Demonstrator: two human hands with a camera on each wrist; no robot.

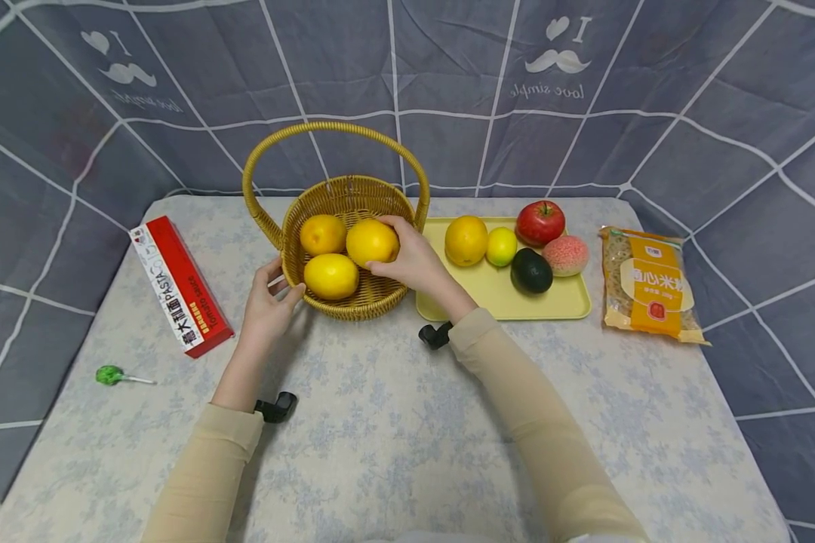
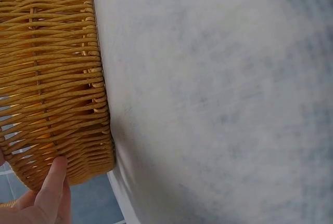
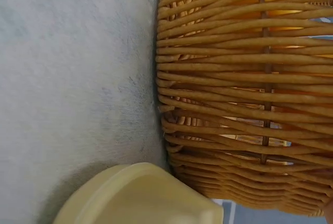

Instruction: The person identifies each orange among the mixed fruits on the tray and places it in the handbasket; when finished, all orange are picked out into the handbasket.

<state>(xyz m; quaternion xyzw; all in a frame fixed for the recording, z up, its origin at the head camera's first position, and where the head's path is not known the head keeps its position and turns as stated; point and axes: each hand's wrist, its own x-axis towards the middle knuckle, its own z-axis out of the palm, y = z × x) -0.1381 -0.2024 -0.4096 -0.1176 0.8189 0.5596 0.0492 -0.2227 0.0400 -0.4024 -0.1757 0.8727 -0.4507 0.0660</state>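
A yellow wicker basket [image 1: 353,308] with a tall arched handle stands toward the back of the table. My right hand [image 1: 414,260] reaches over its right rim and grips a lemon [image 1: 370,243] inside it, thumb below and fingers above. Beside that fruit lie another lemon [image 1: 331,277] and an orange [image 1: 322,234]. My left hand [image 1: 269,305] holds the basket's left side, the thumb at the rim. In the left wrist view, fingers [image 2: 52,185] touch the outer weave. The right wrist view shows the basket's side [image 3: 250,89], with the right hand almost wholly hidden.
Right of the basket, a pale yellow tray [image 1: 502,308] bears an orange [image 1: 466,240], a small yellow fruit [image 1: 501,246], an apple [image 1: 540,223], an avocado [image 1: 531,272] and a pink fruit [image 1: 566,256]. A pasta box [image 1: 181,286], a green lollipop [image 1: 110,375] and a food bag [image 1: 648,285] lie farther out.
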